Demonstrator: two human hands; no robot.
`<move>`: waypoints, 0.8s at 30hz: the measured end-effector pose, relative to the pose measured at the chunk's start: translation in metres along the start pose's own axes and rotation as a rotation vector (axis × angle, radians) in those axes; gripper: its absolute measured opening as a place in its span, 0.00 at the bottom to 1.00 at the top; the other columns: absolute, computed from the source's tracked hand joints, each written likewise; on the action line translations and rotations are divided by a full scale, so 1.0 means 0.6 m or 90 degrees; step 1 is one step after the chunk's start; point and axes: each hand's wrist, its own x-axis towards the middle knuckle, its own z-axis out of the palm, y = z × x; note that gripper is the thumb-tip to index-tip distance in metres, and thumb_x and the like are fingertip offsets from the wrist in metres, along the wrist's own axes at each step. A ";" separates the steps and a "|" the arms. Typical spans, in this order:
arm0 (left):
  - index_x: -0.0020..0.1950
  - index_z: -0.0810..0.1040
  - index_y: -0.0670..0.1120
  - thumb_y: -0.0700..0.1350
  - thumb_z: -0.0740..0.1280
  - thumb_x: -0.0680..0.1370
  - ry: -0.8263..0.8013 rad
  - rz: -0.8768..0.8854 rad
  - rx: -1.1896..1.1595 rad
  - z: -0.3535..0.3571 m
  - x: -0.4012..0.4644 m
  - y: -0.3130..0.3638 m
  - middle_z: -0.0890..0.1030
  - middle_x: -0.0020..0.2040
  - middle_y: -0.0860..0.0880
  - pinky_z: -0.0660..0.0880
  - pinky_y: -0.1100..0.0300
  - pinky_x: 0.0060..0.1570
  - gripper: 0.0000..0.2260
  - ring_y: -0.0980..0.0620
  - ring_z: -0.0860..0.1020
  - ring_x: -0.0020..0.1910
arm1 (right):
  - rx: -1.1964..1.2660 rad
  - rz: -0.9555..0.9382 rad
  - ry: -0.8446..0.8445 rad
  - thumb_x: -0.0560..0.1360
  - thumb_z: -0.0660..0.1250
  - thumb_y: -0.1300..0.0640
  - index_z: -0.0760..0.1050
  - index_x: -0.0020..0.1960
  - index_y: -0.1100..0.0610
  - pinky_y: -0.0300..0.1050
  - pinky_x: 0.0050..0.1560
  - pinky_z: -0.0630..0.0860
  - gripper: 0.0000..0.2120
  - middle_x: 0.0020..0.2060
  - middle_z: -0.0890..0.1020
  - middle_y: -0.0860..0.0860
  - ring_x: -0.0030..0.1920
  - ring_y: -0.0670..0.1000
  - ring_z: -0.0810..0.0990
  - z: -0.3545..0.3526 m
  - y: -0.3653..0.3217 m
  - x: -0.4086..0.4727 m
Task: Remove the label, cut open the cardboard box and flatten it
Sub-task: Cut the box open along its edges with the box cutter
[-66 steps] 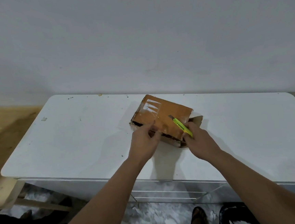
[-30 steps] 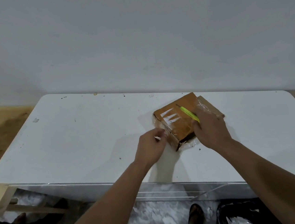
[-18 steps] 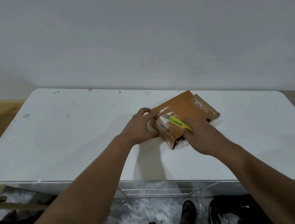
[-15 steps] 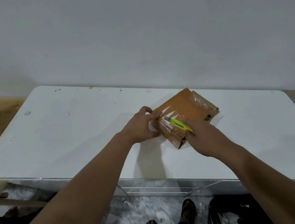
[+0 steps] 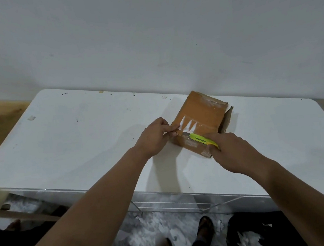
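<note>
Brown cardboard box (image 5: 201,117) lies flat on white table (image 5: 81,149), toward far edge, white label remnants (image 5: 188,124) on top. Left hand (image 5: 154,137) pinches box's near-left corner. Right hand (image 5: 236,151) grips yellow-green utility knife (image 5: 201,140), blade end at box's near edge beside left fingertips.

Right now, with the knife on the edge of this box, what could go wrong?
The left hand pinches the cardboard box right where the tip of the yellow-green utility knife points, so a slip by the right hand could cut those fingers. The box is small and held only at that corner, so it may skid on the white table.
</note>
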 end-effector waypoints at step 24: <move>0.65 0.80 0.60 0.50 0.66 0.82 -0.027 -0.010 0.017 -0.013 0.012 0.002 0.74 0.49 0.53 0.72 0.59 0.51 0.13 0.52 0.74 0.50 | -0.187 0.000 -0.015 0.79 0.58 0.58 0.71 0.64 0.45 0.44 0.40 0.71 0.16 0.54 0.80 0.50 0.41 0.55 0.78 -0.018 -0.033 0.013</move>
